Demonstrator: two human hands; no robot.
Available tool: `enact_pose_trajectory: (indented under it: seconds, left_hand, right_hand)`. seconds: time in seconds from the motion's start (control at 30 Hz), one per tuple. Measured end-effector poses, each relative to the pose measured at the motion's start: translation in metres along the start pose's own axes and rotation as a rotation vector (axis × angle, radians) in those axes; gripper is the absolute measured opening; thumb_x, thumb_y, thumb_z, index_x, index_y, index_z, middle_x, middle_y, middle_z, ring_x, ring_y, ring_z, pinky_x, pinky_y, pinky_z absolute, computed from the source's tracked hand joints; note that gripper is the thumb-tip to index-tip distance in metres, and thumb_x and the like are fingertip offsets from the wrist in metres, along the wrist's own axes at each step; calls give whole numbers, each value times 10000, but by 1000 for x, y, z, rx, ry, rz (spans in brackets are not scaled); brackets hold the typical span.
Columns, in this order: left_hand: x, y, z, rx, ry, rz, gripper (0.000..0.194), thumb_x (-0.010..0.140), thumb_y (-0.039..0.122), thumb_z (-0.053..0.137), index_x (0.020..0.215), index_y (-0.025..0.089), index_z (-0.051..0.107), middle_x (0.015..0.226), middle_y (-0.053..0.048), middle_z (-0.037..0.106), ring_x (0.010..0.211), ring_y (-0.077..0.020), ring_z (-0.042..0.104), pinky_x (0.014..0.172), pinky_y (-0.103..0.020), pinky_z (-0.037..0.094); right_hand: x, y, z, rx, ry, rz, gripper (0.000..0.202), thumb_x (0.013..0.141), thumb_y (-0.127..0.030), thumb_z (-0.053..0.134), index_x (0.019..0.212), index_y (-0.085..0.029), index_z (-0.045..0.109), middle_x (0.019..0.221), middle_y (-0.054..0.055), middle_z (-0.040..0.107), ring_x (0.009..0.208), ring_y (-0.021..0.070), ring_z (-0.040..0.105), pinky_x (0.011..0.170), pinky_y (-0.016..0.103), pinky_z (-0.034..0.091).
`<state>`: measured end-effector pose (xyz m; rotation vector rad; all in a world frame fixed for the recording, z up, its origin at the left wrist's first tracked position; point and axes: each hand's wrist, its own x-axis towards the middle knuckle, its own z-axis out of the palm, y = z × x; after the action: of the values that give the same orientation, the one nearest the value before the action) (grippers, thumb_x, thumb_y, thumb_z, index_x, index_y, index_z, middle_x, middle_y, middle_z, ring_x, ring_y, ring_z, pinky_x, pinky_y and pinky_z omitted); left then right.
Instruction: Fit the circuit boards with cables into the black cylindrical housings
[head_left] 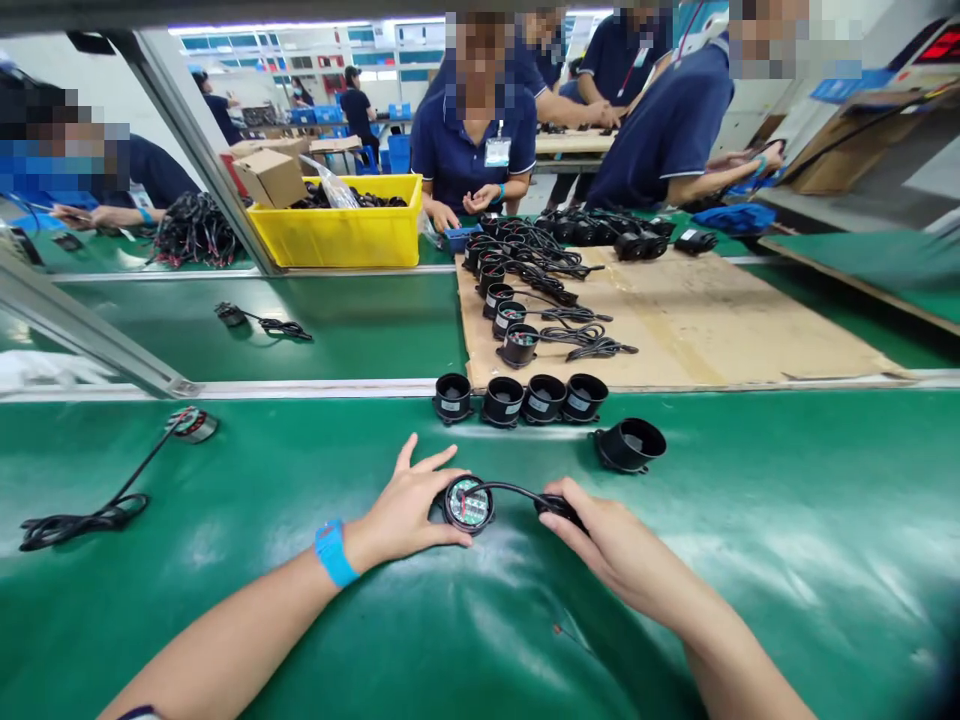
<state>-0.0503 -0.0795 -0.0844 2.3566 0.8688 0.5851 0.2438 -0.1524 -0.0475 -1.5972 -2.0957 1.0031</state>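
Note:
A round black housing [489,520] with a green circuit board [469,502] inside it rests on the green mat, its open side up. My left hand [401,505] grips it from the left between thumb and forefinger, the other fingers spread. A black cable [517,488] arcs from the board to my right hand [600,525]. That hand is closed around the bundled part of the cable [559,508], mostly hidden by the fingers. Beyond my hands stand several black cups [502,400] in a row, and another black cup [631,445] lies tilted to the right.
To the left lies a circuit-board unit [196,425] with a coiled cable [86,520]. A cardboard sheet [697,320] across the rail bears several cabled units [517,345]. Farther back are a yellow bin [337,235] and a co-worker [474,140] facing me. A metal post [195,130] rises at left.

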Motion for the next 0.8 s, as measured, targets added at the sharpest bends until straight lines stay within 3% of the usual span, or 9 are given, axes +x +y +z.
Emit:
enact_pose_trajectory:
  seconds: [0.13, 0.3, 0.47, 0.6, 0.73, 0.8]
  left_hand:
    - [-2, 0, 3, 18, 138, 29, 797, 777, 608, 830, 1408, 226, 529, 1403, -152, 668, 1464, -369, 468, 1255, -694, -65]
    - [1, -2, 5, 7, -16, -10, 800, 733, 681, 816, 1327, 186, 614, 1353, -196, 690, 1369, -391, 572, 1239, -741, -6]
    - [1, 0, 3, 38, 111, -1, 802, 788, 673, 779, 1400, 206, 554, 1400, -173, 665, 1451, -369, 487, 1262, -698, -42]
    - [3, 0, 5, 51, -14, -27, 794, 729, 654, 838, 1321, 171, 619, 1360, -203, 684, 1369, -395, 571, 1238, -747, -13]
    - [2, 3, 3, 35, 51, -9, 799, 771, 663, 800, 1381, 203, 569, 1401, -173, 664, 1477, -389, 444, 1241, -732, -58]
    - [3, 4, 3, 42, 29, 0, 794, 778, 674, 787, 1381, 205, 574, 1407, -182, 658, 1472, -378, 454, 1254, -701, -75]
  right_hand:
    - [1, 1, 6, 14, 76, -30, 250, 1090, -474, 350, 1123, -265, 484, 811, -12, 622, 677, 192, 582, 628, 291, 384]
    - [7, -2, 14, -95, 35, -15, 207, 1093, -425, 359, 1130, -260, 477, 835, 4, 662, 725, 220, 632, 652, 307, 395]
    - [10, -6, 18, -63, 106, -50, 238, 1098, -443, 324, 1130, -258, 470, 875, 19, 680, 729, 218, 655, 637, 300, 420]
    - [12, -5, 21, -228, 118, -24, 222, 1093, -409, 322, 1131, -240, 462, 816, 23, 665, 705, 252, 666, 634, 323, 422]
    - [11, -6, 22, -153, 157, -40, 209, 1097, -410, 324, 1137, -258, 461, 790, -7, 658, 674, 221, 667, 627, 297, 444]
    - [11, -7, 21, -173, 190, -33, 197, 1088, -410, 349, 1137, -260, 468, 816, 2, 678, 701, 229, 686, 630, 298, 449]
